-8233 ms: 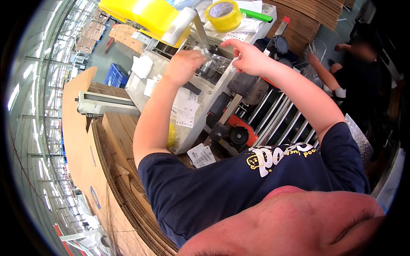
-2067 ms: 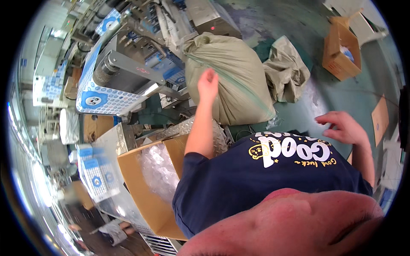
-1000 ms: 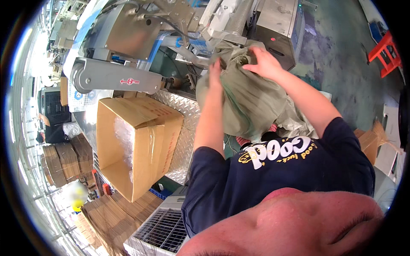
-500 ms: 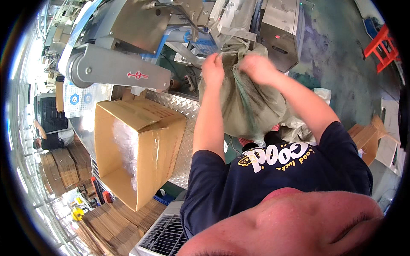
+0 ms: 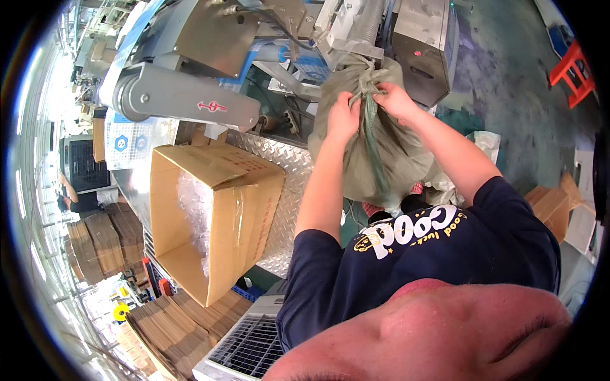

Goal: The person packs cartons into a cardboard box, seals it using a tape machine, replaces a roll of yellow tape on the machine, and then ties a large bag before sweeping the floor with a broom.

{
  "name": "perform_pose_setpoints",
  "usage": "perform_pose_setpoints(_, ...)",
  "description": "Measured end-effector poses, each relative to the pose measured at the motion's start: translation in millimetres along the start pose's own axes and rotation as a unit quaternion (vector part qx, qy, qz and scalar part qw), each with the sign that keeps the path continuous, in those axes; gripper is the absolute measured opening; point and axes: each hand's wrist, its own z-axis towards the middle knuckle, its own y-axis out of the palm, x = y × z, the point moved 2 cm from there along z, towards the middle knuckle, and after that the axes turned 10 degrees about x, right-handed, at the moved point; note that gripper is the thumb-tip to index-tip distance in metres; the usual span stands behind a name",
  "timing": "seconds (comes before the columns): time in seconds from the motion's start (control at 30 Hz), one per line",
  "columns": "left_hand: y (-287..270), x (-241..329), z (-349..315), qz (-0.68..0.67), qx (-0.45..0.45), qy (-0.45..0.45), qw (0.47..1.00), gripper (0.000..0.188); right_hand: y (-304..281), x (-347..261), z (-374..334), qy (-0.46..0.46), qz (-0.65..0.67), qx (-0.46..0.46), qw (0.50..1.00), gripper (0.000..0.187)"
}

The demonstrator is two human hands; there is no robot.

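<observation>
Big grey-green sack (image 5: 397, 159), upper ctr of frame, upright on floor (image 5: 483, 95), top bunched into a neck. Green strip (image 5: 372, 149) runs down its front from the neck.

L hand (image 5: 344, 117) at L side of neck, fingers curled, pinching bunched fabric. R hand (image 5: 395, 101) opp. side, thumb + fingers pinching fabric too. Hands close tog., neck btw them; exact finger overlap too small to tell.

Red-patterned socks (image 5: 417, 188) + dark shoe show at sack's lwr edge. Pale crumpled sheet (image 5: 486, 149) just R of sack.

L of ctr: open carton (image 5: 244, 216), tipped on side, mouth facing L, clear plastic (image 5: 194, 206) inside. Diamond-plate metal (image 5: 292, 168) btw carton & sack.

Upper L: grey machine arm (image 5: 184, 95) w/ red arrow mark. Top, R of sack neck: steel box (image 5: 419, 57) w/ small red light. Upper R: red plastic item (image 5: 575, 79), kind unclear. R edge: 2nd carton (image 5: 551, 206).

Lwr L: flat cardboard stack (image 5: 168, 330), white grille unit (image 5: 244, 346). Far L: co-worker (image 5: 82, 202), small, detail n/a.
</observation>
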Motion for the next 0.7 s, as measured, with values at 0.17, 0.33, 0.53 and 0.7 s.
perform_pose_setpoints(0.17, 14, 3, 4, 0.004, 0.051, 0.003, 0.999, 0.02, 9, -40, 16, -0.223, -0.324, -0.056, 0.918, 0.026)
perform_pose_setpoints(0.33, 18, -14, 15, -0.078, 0.139, -0.005, 0.987, 0.018, -14, -35, 27, -0.166, -0.126, -0.046, 0.977, 0.023)
perform_pose_setpoints(0.53, 1, -4, 24, -0.053, 0.156, 0.037, 0.986, 0.02, -36, -46, 25, -0.161, -0.263, -0.058, 0.949, 0.028)
perform_pose_setpoints(0.7, 6, 7, 29, -0.087, 0.123, 0.005, 0.989, 0.02, -23, -64, -2, -0.349, -0.478, -0.03, 0.806, 0.04)
